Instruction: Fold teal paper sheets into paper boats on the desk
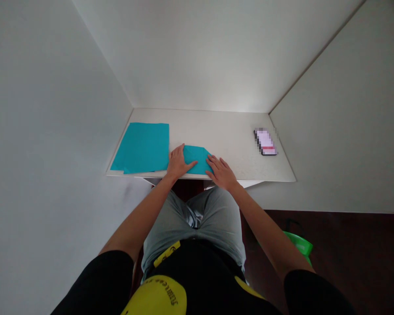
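A folded sheet of blue paper [196, 158] lies flat near the front edge of the white desk, its upper right corner slanted. On its left side rests my left hand [178, 162], fingers stretched forward and thumb spread across the paper. My right hand [222, 173] lies on the paper's right edge, its fingers extended and fingertips touching that side. Neither hand is wrapped around anything. Just left of my left hand are larger blue sheets of paper [146, 146], overlapping one another.
A phone [265, 142], blurred by pixelation, lies at the right of the white desk [213, 124]. Walls close in the desk at the back and both sides. On the dark floor at lower right stands a green plastic container [298, 243], partly hidden by my right arm.
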Demonstrator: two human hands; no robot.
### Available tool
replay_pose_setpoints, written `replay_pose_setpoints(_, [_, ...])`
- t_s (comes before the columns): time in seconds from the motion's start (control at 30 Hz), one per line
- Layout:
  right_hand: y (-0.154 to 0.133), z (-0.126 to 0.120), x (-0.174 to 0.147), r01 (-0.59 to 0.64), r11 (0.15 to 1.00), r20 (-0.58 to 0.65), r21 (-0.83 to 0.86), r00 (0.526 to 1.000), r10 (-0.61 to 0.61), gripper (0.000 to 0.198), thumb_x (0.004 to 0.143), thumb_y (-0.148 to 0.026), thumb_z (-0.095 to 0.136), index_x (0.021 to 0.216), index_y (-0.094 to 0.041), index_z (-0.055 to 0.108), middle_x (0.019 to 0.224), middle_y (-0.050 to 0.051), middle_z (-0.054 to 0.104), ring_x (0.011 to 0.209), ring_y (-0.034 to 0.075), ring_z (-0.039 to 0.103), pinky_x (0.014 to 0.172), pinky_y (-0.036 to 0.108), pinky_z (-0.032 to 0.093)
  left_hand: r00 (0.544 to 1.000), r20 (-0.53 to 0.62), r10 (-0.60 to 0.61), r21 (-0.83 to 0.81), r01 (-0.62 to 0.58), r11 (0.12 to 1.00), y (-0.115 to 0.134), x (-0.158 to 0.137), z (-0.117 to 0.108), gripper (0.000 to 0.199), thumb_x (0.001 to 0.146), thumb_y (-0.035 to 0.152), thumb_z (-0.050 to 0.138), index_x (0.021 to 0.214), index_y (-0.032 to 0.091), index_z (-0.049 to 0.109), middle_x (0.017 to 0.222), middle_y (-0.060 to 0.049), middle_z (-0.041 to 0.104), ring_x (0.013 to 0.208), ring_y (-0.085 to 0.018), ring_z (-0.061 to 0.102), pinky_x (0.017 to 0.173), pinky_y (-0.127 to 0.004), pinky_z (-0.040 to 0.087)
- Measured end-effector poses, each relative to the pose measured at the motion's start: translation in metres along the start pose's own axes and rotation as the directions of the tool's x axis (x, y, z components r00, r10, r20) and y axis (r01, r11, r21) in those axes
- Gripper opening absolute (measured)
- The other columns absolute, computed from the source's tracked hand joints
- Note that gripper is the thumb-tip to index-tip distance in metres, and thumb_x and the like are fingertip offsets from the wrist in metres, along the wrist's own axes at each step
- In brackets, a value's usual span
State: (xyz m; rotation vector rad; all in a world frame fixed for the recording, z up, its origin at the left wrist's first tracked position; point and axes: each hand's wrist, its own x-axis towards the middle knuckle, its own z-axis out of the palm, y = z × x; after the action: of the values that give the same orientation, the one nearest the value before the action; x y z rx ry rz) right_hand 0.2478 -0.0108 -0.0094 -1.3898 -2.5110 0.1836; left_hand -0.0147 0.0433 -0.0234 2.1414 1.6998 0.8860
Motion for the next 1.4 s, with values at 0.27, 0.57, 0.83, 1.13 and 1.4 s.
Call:
replay_pose_setpoints(0.27, [-0.001,0.003,0.001,-0.013,1.0,0.008,-0.019,1.0,0.013,0.062,0.115,-0.046,0.035,0.167,-0.015,0.043,0.176,0.014,0.037,0.165,0.03,0.033,0.137,0.058,0.021,0.979,-0.001,0.205,-0.402,-0.188,0.896,0.023,-0.008,0.001,0.09,0.099,0.047,0.071,0.17,0.02,0.022,0.158,-0.02,0.052,0.128,-0.026,0.068,0.113,-0.045,0.056])
replay_pose_setpoints(0.57, [-0.002,-0.002,0.001,-0.021,1.0,0.048,0.02,0.999,0.02,0.062,0.112,-0.04,0.037,0.169,-0.015,0.04,0.175,0.014,0.038,0.166,0.029,0.032,0.137,0.061,0.02,0.939,0.28,0.199,0.045,-0.22,0.974,0.049,-0.008,0.009,0.048,0.109,0.03,0.043,0.15,0.017,0.063,0.153,-0.015,0.064,0.137,-0.032,0.059,0.119,-0.053,0.047])
replay_pose_setpoints(0.83, [0.001,-0.004,0.0,-0.001,0.999,0.053,0.038,0.999,-0.001,0.076,0.108,-0.06,0.05,0.169,-0.018,0.04,0.175,0.016,0.04,0.163,0.032,0.036,0.137,0.059,0.018,0.866,0.398,0.303,0.088,-0.365,0.927,0.042,-0.011,-0.001,0.068,0.107,0.046,0.051,0.167,0.014,0.043,0.176,-0.017,0.037,0.166,-0.033,0.029,0.135,-0.054,0.025])
replay_pose_setpoints(1.13, [0.006,-0.015,-0.014,-0.022,0.999,0.052,0.043,0.998,0.019,0.079,0.1,-0.069,0.063,0.163,-0.022,0.052,0.164,0.017,0.055,0.147,0.036,0.053,0.122,0.053,0.035,0.802,0.404,0.439,-0.119,-0.43,0.895,0.01,-0.031,-0.036,0.068,0.097,0.049,0.072,0.157,0.02,0.057,0.161,-0.016,0.058,0.157,-0.031,0.047,0.136,-0.056,0.028])
replay_pose_setpoints(1.4, [0.016,-0.032,-0.004,-0.039,0.991,0.091,0.128,0.995,0.028,0.041,0.112,-0.049,0.049,0.14,-0.03,0.073,0.148,0.008,0.07,0.131,0.031,0.064,0.106,0.049,0.039,0.853,0.396,0.34,-0.215,-0.274,0.937,0.018,-0.022,-0.037,0.043,0.104,0.044,0.058,0.14,0.023,0.072,0.147,-0.01,0.071,0.148,-0.027,0.058,0.133,-0.055,0.034])
